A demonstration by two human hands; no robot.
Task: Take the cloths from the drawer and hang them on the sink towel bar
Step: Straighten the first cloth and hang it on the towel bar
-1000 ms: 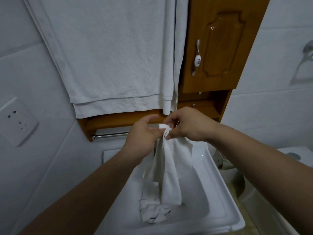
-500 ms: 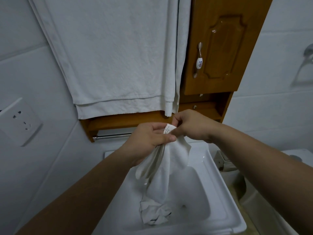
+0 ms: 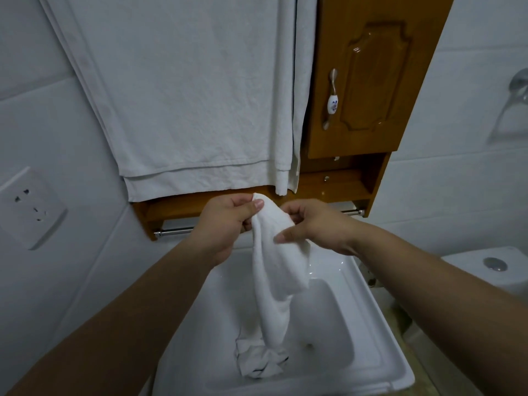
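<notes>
A white cloth (image 3: 274, 270) hangs from my hands down into the white sink (image 3: 371, 338). My left hand (image 3: 225, 224) pinches its top corner between thumb and fingers. My right hand (image 3: 311, 224) holds the cloth just below, thumb stretched across the fabric. The cloth's lower end lies crumpled (image 3: 260, 361) in the basin; whether that heap is a second cloth I cannot tell. The chrome towel bar (image 3: 174, 232) runs under the wooden shelf right behind my hands, its right end (image 3: 354, 212) showing past my right wrist.
Large white towels (image 3: 183, 95) hang on the wall above the bar. A wooden cabinet (image 3: 371, 81) with a handled door stands at the upper right. A wall socket (image 3: 31, 207) is at the left, a toilet tank (image 3: 491, 267) at the right.
Both hands have lifted the cloth's top closer to the bar. My left hand has taken the corner at the top, and my right hand has slid lower onto the fabric.
</notes>
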